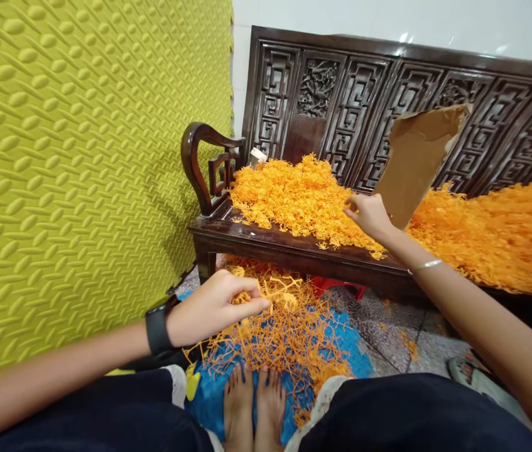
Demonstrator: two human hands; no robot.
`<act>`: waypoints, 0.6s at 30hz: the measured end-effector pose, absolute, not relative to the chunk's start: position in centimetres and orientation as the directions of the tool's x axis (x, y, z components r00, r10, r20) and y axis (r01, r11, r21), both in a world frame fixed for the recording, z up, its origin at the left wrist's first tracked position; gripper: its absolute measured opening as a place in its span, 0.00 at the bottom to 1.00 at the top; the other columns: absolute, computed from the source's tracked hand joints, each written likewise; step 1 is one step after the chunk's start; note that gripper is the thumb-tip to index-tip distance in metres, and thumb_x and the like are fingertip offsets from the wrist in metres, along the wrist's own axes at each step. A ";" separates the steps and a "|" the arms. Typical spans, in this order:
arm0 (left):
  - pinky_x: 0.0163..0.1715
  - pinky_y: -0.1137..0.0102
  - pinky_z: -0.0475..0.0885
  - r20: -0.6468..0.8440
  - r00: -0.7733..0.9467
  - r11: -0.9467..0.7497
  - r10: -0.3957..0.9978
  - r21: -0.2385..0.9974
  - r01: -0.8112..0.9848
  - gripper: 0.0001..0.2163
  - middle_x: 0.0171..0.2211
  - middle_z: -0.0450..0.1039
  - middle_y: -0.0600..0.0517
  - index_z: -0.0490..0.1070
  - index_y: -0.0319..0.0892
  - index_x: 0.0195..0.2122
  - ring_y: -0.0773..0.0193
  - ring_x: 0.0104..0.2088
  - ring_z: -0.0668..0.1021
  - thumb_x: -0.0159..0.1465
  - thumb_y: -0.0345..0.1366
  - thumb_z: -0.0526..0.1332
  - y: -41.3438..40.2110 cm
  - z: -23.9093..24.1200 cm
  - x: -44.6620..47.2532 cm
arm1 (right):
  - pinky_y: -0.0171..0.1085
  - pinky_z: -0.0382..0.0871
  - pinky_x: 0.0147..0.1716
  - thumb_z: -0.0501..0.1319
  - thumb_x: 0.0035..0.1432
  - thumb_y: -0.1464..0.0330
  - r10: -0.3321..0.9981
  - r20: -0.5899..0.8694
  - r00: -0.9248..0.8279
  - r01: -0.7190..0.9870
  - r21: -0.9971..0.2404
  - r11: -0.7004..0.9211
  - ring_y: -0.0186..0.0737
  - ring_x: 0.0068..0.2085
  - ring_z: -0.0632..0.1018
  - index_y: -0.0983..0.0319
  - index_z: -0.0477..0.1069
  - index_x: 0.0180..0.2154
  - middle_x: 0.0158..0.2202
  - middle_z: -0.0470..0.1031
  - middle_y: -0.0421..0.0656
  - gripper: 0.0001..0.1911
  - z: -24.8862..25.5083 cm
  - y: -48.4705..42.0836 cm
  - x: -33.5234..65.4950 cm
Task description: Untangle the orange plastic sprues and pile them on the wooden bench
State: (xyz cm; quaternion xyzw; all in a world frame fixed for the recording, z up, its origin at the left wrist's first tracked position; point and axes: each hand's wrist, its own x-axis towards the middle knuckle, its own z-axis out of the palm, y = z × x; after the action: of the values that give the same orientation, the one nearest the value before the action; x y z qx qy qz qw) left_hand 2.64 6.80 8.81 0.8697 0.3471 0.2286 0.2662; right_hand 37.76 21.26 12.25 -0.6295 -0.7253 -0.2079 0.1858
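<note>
My left hand [228,301] pinches an orange plastic sprue [282,287] between thumb and fingers, its thin branches sticking out to the right with a small piece at one end. Over the front of a heap of small orange plastic pieces [294,194], my right hand [368,213] is closed with thumb and fingertips brought together. Whatever lies between those fingertips, if anything, is too small to make out. The heap rests on a dark carved wooden bench [266,237].
A torn cardboard sheet [419,157] stands upright between this heap and a second orange heap [501,232]. Bare sprues [279,333] lie tangled on a blue sheet [357,355] around my feet. A yellow foam mat [81,157] stands at the left. A red plastic object [338,285] shows under the bench.
</note>
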 end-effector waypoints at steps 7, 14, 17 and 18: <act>0.23 0.76 0.56 0.205 0.652 -0.614 0.730 0.615 0.495 0.16 0.17 0.59 0.58 0.67 0.37 0.22 0.72 0.20 0.61 0.63 0.40 0.53 7.1 8.6 3.2 | 0.52 0.61 0.45 0.58 0.51 0.58 0.912 0.402 -0.083 0.983 -0.118 0.141 0.56 0.48 0.68 0.67 0.66 0.44 0.46 0.66 0.58 0.22 11.2 22.3 37.0; 0.23 0.75 0.55 0.162 0.678 -0.637 0.718 0.545 0.545 0.15 0.17 0.62 0.57 0.69 0.37 0.24 0.72 0.20 0.64 0.63 0.40 0.53 6.9 8.1 4.1 | 0.36 0.65 0.33 0.42 0.63 0.55 0.685 0.082 -0.724 0.581 -0.463 0.669 0.35 0.31 0.72 0.64 0.66 0.34 0.30 0.72 0.45 0.23 11.5 10.2 27.2; 0.23 0.75 0.54 0.148 0.698 -0.666 0.701 0.488 0.565 0.15 0.17 0.62 0.57 0.70 0.38 0.24 0.71 0.19 0.64 0.63 0.39 0.53 6.8 8.0 4.1 | 0.34 0.58 0.27 0.51 0.59 0.54 0.612 0.027 -0.791 0.601 -0.159 0.784 0.34 0.27 0.68 0.64 0.64 0.34 0.27 0.70 0.43 0.19 10.6 7.2 24.8; 0.23 0.74 0.54 0.150 0.700 -0.672 0.699 0.472 0.570 0.15 0.17 0.61 0.57 0.70 0.38 0.24 0.71 0.19 0.64 0.63 0.39 0.52 6.8 7.9 4.0 | 0.34 0.57 0.27 0.51 0.60 0.56 0.599 0.029 -0.800 0.596 -0.075 0.800 0.35 0.27 0.67 0.65 0.64 0.33 0.26 0.69 0.44 0.17 10.2 6.9 24.5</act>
State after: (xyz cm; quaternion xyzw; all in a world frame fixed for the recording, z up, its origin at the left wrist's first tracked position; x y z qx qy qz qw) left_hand 4.02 6.80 7.90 0.9001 0.3523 0.1612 0.1992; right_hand 24.48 6.90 10.22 -0.3151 -0.9482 0.0311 0.0255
